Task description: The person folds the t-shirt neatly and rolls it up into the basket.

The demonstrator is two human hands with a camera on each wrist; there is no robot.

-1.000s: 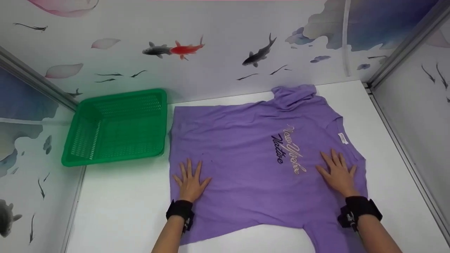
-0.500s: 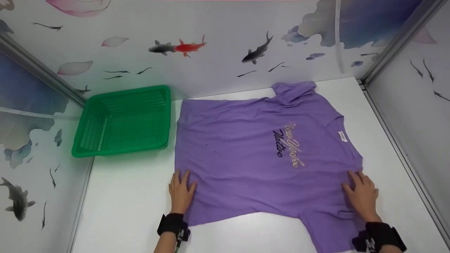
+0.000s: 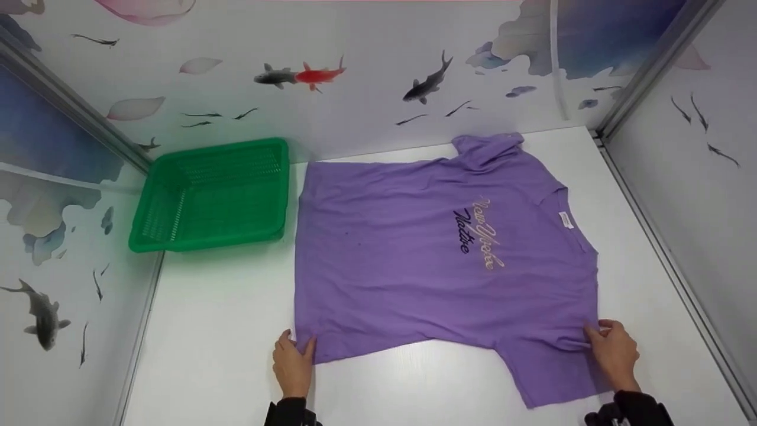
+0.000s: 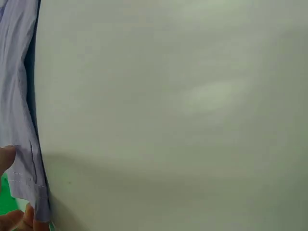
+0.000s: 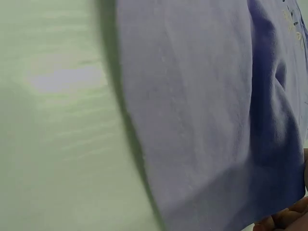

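Observation:
A purple T-shirt (image 3: 402,236) lies spread on its side across the white table, its hem at the left and its collar at the right. Script lettering and a small neck label show on it. My left hand (image 3: 293,367) holds the near corner of the hem, thumb on top and fingers at the edge; the left wrist view shows the thumb (image 4: 6,158) on the cloth. My right hand (image 3: 615,355) grips the shoulder edge by the near sleeve, where the cloth puckers. In the right wrist view its fingers (image 5: 284,219) are partly cut off beneath the cloth's edge.
A green plastic basket (image 3: 222,207) stands at the back left, close to the hem. Printed panels with fish wall the table (image 3: 225,355) at the back and both sides, joined by metal corner posts.
Both hands, earlier spread flat on the shirt, have slid towards me to its near corners and now grip the edges. The near side looks smoother, and the view has shifted slightly.

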